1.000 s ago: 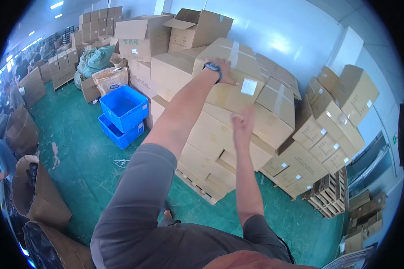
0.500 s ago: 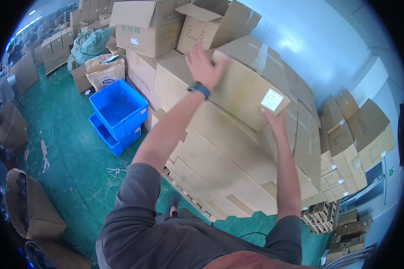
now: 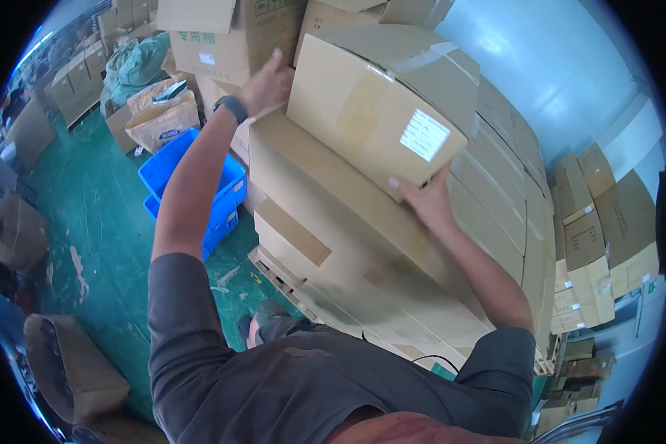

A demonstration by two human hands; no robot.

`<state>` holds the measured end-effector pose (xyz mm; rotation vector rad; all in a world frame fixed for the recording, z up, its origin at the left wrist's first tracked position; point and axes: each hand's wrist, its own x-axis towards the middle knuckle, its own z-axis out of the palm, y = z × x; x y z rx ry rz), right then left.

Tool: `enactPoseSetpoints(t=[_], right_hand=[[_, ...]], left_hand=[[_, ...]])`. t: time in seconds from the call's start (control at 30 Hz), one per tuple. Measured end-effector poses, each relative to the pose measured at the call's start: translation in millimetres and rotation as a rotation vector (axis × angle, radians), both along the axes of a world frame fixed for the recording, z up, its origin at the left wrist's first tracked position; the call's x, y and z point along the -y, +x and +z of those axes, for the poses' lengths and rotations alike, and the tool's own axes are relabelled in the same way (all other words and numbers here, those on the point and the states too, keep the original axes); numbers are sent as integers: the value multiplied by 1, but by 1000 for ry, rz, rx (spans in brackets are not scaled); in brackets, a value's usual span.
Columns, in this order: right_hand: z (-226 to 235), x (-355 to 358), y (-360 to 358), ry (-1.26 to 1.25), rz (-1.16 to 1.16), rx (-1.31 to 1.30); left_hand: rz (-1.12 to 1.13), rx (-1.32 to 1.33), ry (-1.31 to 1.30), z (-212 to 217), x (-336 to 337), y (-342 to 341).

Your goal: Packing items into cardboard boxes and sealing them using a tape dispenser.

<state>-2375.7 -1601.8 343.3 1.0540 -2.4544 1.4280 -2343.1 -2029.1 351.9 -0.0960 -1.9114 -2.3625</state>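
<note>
Left hand (image 3: 266,85) fingertips hidden behind box (image 3: 381,103).

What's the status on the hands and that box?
Left hand on top cardboard box's far side. Right hand under its near corner. Box tilted on stack.

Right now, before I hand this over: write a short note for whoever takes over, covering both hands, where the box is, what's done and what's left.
Left hand: flat on the far left side of the top cardboard box, wrist with a dark watch.
Right hand: gripping the box's near lower edge, under its white label.
Box: taped shut, tilted, resting on the stack of boxes that sits on a pallet.
Done: both hands are on the box.
Left: it is not yet clear of the stack. Blue crates stand on the green floor to the left.
</note>
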Motion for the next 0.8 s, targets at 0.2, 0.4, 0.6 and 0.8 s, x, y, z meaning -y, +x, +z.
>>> enactPoseSetpoints(t=[0.2, 0.4, 0.6, 0.8], right_hand=[[3, 25, 26, 158, -123, 262], [19, 64, 42, 291, -421, 416], [13, 105, 43, 154, -454, 506], [16, 92, 57, 265, -580, 537]], left_hand=[[-237, -113, -84, -33, 16, -50], [-413, -213, 66, -49, 29, -95], [-174, -195, 4, -77, 52, -98], [-193, -219, -138, -69, 47, -87]])
